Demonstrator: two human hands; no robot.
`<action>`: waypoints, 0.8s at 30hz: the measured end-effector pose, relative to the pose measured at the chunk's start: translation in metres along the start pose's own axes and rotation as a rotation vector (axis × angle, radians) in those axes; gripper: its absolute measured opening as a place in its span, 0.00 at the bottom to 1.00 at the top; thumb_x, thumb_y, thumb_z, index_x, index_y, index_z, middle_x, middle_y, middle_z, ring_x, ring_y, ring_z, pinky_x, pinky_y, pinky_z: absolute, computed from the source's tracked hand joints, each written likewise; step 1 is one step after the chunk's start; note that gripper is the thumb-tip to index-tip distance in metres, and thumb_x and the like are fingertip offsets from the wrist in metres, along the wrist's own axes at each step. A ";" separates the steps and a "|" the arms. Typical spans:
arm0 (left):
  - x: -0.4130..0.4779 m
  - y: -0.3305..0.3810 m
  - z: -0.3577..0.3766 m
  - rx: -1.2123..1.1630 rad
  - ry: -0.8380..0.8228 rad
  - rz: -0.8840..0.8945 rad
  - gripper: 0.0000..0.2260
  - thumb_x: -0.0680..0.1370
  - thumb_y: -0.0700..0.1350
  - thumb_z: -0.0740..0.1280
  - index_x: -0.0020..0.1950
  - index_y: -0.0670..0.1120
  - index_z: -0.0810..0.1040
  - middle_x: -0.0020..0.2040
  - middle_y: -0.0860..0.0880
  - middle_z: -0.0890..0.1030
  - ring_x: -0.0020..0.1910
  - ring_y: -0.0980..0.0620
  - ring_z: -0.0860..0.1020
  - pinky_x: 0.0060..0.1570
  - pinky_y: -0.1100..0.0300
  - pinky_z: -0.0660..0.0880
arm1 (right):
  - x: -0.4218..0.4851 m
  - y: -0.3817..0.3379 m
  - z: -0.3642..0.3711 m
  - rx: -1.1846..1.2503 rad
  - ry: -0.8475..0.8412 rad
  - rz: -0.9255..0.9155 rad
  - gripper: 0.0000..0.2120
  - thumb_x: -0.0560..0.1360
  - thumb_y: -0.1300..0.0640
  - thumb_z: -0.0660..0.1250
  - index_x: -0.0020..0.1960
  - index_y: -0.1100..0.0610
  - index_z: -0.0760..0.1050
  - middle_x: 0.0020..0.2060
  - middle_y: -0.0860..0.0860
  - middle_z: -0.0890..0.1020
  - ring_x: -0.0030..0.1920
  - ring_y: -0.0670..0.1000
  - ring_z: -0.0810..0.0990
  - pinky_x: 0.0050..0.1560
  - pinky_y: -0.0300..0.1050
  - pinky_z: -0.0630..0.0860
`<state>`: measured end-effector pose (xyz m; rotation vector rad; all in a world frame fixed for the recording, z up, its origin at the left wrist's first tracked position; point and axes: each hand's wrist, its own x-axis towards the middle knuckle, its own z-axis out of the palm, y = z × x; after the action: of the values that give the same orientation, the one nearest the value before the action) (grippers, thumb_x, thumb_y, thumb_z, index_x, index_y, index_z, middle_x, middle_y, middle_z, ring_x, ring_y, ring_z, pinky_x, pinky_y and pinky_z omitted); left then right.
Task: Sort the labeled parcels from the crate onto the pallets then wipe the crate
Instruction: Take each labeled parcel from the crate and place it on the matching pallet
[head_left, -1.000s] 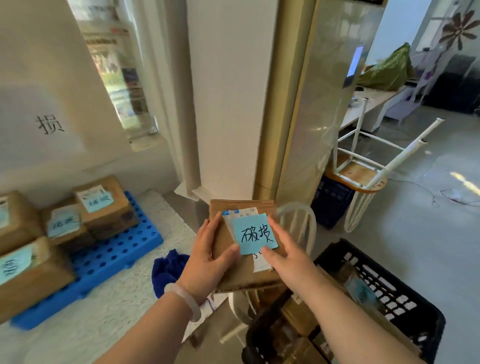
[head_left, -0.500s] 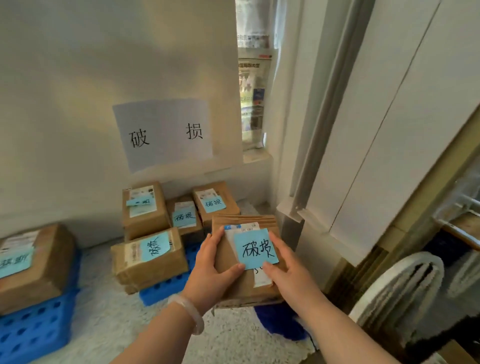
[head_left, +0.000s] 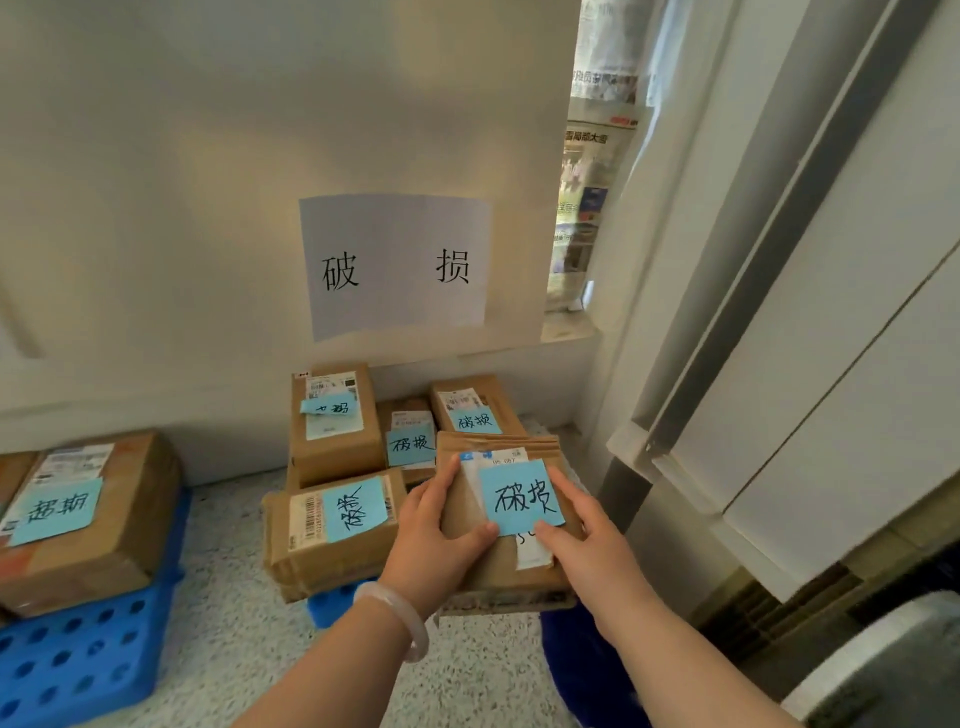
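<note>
Both hands grip one parcel (head_left: 498, 569) by its side edges, thumbs on top: the left hand (head_left: 436, 545) on its left edge, the right hand (head_left: 587, 551) on its right. It hangs low right of the sign (head_left: 396, 267), its left edge overlapping the stacked parcels (head_left: 332, 525) on the pallet (head_left: 332, 605). Bare floor (head_left: 228, 597) lies low left of the sign.

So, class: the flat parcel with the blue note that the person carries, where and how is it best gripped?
By its two side edges near the lower corners, one hand from each side, as the left hand and right hand grip it: the carried parcel is flat, and this leaves its blue note readable.
</note>
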<state>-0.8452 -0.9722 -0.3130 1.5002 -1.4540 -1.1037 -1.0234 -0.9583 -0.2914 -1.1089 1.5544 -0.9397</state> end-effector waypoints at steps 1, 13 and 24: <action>0.008 -0.001 0.002 0.001 0.003 -0.004 0.36 0.74 0.50 0.73 0.73 0.67 0.54 0.73 0.53 0.60 0.67 0.54 0.65 0.66 0.54 0.71 | 0.007 0.000 0.000 0.004 0.011 0.004 0.28 0.77 0.57 0.69 0.65 0.28 0.65 0.58 0.44 0.78 0.48 0.47 0.84 0.45 0.47 0.83; 0.154 0.004 0.020 0.089 0.037 -0.132 0.36 0.77 0.51 0.69 0.77 0.64 0.50 0.78 0.52 0.51 0.74 0.48 0.59 0.67 0.56 0.66 | 0.167 -0.031 0.003 -0.056 -0.071 -0.014 0.28 0.79 0.58 0.65 0.71 0.34 0.62 0.58 0.46 0.77 0.50 0.45 0.81 0.39 0.39 0.81; 0.238 -0.008 0.013 0.148 0.155 -0.173 0.32 0.75 0.53 0.70 0.74 0.65 0.58 0.78 0.53 0.51 0.74 0.49 0.59 0.56 0.65 0.63 | 0.273 -0.036 0.031 -0.278 -0.119 -0.112 0.25 0.80 0.52 0.62 0.73 0.34 0.61 0.61 0.44 0.71 0.56 0.46 0.76 0.54 0.45 0.78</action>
<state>-0.8603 -1.2086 -0.3429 1.8022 -1.3434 -0.9722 -1.0172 -1.2308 -0.3382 -1.4343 1.5692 -0.7299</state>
